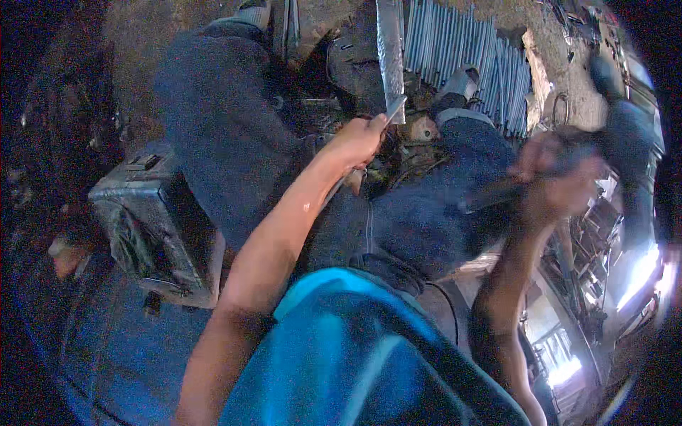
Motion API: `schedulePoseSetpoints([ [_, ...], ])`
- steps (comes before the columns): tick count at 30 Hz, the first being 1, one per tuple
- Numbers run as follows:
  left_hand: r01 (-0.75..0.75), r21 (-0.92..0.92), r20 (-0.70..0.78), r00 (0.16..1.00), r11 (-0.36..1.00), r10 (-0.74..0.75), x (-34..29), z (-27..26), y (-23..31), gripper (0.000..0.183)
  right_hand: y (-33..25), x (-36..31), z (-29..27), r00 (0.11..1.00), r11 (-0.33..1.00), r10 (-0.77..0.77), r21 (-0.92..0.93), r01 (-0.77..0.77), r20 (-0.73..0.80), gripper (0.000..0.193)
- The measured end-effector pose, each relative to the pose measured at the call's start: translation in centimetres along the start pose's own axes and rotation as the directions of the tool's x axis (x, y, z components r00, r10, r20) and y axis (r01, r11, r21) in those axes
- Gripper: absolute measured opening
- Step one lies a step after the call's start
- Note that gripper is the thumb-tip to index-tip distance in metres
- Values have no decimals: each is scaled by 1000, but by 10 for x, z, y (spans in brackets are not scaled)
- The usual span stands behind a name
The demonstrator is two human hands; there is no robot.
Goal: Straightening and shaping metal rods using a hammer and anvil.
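With our left hand, we are holding a thin metal piece in curled fingers. Its tip is meeting the low end of a long silver strip in our view; we cannot tell if they are touching. Our right hand is looking blurry, so we cannot tell about its fingers. Blue-gray rods are lying right of the strip.
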State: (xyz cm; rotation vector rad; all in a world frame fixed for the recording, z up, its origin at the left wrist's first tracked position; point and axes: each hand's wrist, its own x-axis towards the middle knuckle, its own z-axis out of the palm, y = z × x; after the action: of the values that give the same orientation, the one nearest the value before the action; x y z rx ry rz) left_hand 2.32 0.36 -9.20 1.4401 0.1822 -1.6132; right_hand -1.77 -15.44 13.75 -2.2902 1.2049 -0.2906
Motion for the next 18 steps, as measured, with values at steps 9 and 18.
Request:
schedulePoseSetpoints([
  [9,-34,-21,45,998,999,35,-7,4,19,49,83,7,84,756,757,215,384,-529,619,47],
  [18,-54,-8,-87,995,999,53,-5,6,7,47,-1,36,-11,897,510,-396,859,36,198,39],
])
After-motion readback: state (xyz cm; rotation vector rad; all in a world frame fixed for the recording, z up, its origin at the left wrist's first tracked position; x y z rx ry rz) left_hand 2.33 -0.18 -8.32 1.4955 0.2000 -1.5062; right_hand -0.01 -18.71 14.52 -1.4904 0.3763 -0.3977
